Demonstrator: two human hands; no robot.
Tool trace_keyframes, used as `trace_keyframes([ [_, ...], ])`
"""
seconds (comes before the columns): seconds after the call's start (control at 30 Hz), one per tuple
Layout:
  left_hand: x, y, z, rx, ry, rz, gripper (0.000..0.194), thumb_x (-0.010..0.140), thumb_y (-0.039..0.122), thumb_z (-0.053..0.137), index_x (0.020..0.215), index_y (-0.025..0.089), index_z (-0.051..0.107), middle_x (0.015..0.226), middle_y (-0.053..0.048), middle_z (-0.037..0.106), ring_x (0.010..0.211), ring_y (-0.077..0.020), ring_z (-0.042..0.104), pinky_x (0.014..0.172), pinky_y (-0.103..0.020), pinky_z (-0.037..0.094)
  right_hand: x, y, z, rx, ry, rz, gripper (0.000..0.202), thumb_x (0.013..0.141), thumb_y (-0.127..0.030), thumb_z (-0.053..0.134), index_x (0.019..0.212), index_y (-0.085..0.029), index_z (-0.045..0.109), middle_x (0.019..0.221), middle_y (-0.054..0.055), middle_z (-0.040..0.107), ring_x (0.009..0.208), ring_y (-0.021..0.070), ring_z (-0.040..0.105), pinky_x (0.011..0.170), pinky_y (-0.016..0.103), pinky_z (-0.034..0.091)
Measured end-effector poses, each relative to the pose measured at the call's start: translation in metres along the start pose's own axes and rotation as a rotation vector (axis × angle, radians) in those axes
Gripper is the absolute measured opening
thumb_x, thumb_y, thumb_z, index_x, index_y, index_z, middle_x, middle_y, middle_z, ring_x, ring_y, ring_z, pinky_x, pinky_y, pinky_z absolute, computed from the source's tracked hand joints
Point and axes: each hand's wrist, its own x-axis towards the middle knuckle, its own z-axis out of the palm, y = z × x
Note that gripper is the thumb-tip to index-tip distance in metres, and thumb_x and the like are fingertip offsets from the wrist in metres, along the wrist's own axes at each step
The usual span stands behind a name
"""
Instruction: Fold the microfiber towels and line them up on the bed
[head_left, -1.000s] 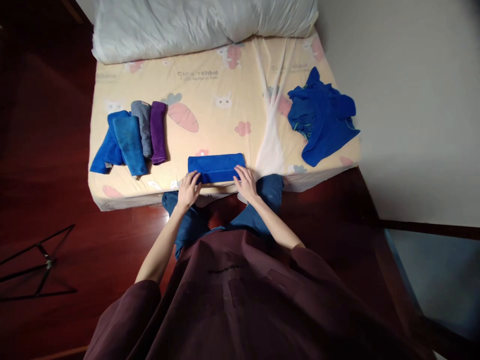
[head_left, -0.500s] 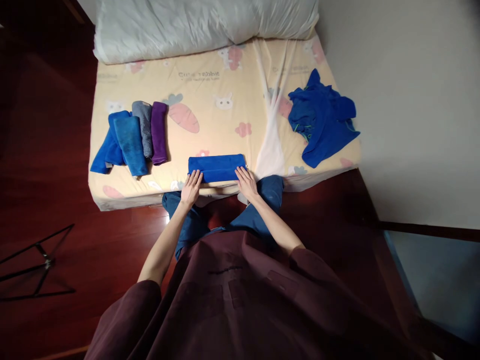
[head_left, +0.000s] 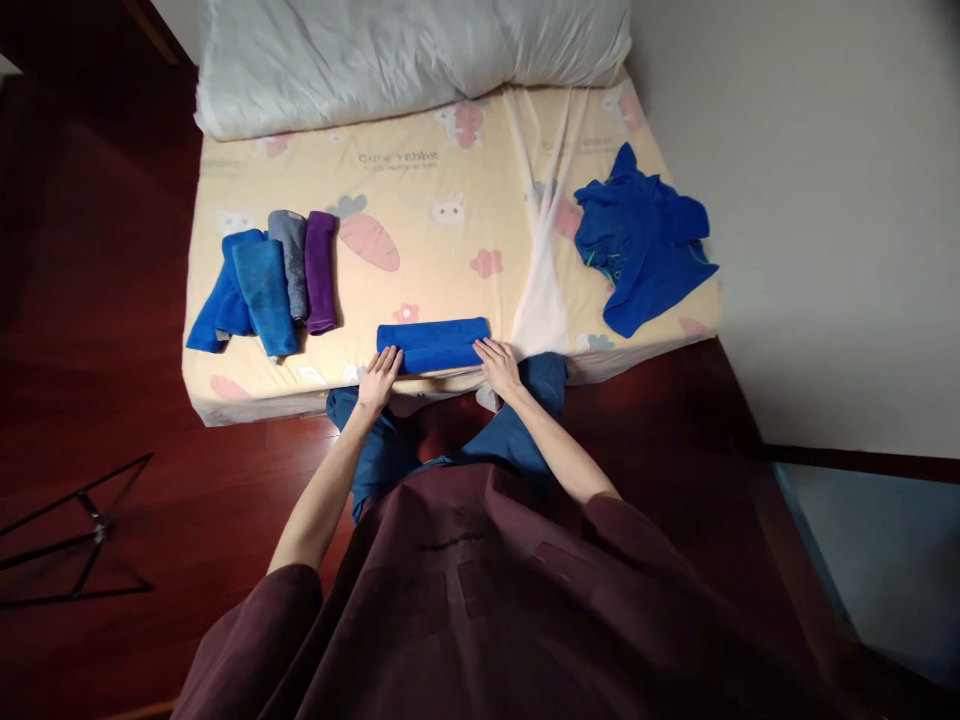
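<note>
A dark-blue towel [head_left: 435, 345], folded into a long narrow strip, lies along the front edge of the bed. My left hand [head_left: 379, 380] rests on its left end, the fingers stretched out over the cloth. At the right end, my right hand [head_left: 498, 367] touches the towel with its fingers laid out flat. A crease runs lengthwise along the strip between the two hands.
On the left of the bed [head_left: 442, 290] lie several rolled towels: blue [head_left: 264, 295], grey [head_left: 291, 260] and purple [head_left: 322, 272]. A crumpled blue cloth heap [head_left: 645, 245] is at the right. Behind lies a pale quilt [head_left: 412, 60]. Black stand legs [head_left: 90, 520] stand on the floor.
The view has shifted slightly. My hands stay at the two ends of the blue towel, the right fingers now turned a little more inward. The other towels have not moved.
</note>
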Motion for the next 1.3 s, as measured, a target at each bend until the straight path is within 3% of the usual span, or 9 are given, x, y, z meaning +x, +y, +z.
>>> trace_keyframes([
  [0.17, -0.029, -0.01, 0.009, -0.106, 0.046, 0.013, 0.07, 0.086, 0.005, 0.038, 0.155, 0.016, 0.043, 0.161, -0.011, 0.043, 0.153, -0.0241, 0.033, 0.129, -0.048, 0.025, -0.026, 0.001, -0.001, 0.127, 0.029, 0.015, 0.061, 0.087, -0.003, 0.051, 0.144, -0.02, 0.06, 0.151, 0.005, 0.057, 0.145, 0.0242, 0.047, 0.121, 0.047, 0.037],
  [0.4, -0.026, -0.03, 0.007, -0.384, 0.2, -0.053, 0.055, 0.083, 0.014, 0.049, 0.136, 0.018, 0.062, 0.145, -0.012, 0.061, 0.14, -0.0267, 0.052, 0.121, -0.049, 0.039, -0.016, 0.016, 0.003, 0.406, 0.131, 0.125, 0.055, 0.082, -0.007, 0.055, 0.134, -0.024, 0.066, 0.136, 0.006, 0.068, 0.129, 0.0239, 0.057, 0.115, 0.044, 0.045],
  [0.63, -0.021, -0.03, 0.003, -0.438, 0.29, -0.302, 0.04, 0.091, 0.034, 0.056, 0.125, 0.015, 0.067, 0.112, -0.015, 0.069, 0.107, -0.0295, 0.063, 0.1, -0.046, 0.051, -0.007, 0.03, 0.012, 0.469, 0.218, 0.266, 0.027, 0.091, -0.031, 0.059, 0.111, -0.018, 0.071, 0.108, 0.012, 0.071, 0.104, 0.0266, 0.064, 0.097, 0.04, 0.053],
  [0.8, -0.008, -0.031, 0.004, -0.495, 0.32, -0.468, 0.043, 0.094, 0.047, 0.054, 0.12, 0.015, 0.066, 0.098, -0.012, 0.066, 0.095, -0.0275, 0.064, 0.097, -0.044, 0.05, 0.001, 0.036, 0.015, 0.519, 0.206, 0.304, 0.038, 0.098, -0.053, 0.05, 0.095, -0.02, 0.068, 0.091, 0.007, 0.07, 0.089, 0.0237, 0.066, 0.088, 0.036, 0.055],
  [1.0, 0.0, -0.033, 0.008, -0.563, 0.324, -0.504, 0.047, 0.093, 0.051, 0.053, 0.119, 0.014, 0.067, 0.097, -0.012, 0.071, 0.092, -0.0264, 0.066, 0.093, -0.041, 0.051, 0.007, 0.033, 0.015, 0.535, 0.248, 0.368, 0.045, 0.095, -0.06, 0.052, 0.093, -0.019, 0.07, 0.096, 0.011, 0.074, 0.092, 0.0267, 0.071, 0.088, 0.037, 0.056],
  [1.17, 0.002, -0.032, 0.008, -0.539, 0.301, -0.532, 0.047, 0.095, 0.051, 0.052, 0.12, 0.014, 0.066, 0.095, -0.012, 0.073, 0.091, -0.0272, 0.068, 0.092, -0.042, 0.051, 0.013, 0.03, 0.012, 0.511, 0.226, 0.442, 0.047, 0.094, -0.059, 0.055, 0.103, -0.017, 0.073, 0.102, 0.014, 0.076, 0.097, 0.0277, 0.072, 0.09, 0.038, 0.056],
  [1.3, 0.003, -0.024, 0.003, -0.409, 0.322, -0.529, 0.047, 0.098, 0.043, 0.049, 0.131, 0.012, 0.06, 0.107, -0.018, 0.071, 0.107, -0.0328, 0.066, 0.101, -0.049, 0.048, 0.014, 0.022, 0.003, 0.396, 0.217, 0.47, 0.044, 0.098, -0.05, 0.053, 0.117, -0.014, 0.07, 0.11, 0.016, 0.074, 0.106, 0.0292, 0.069, 0.098, 0.042, 0.053],
])
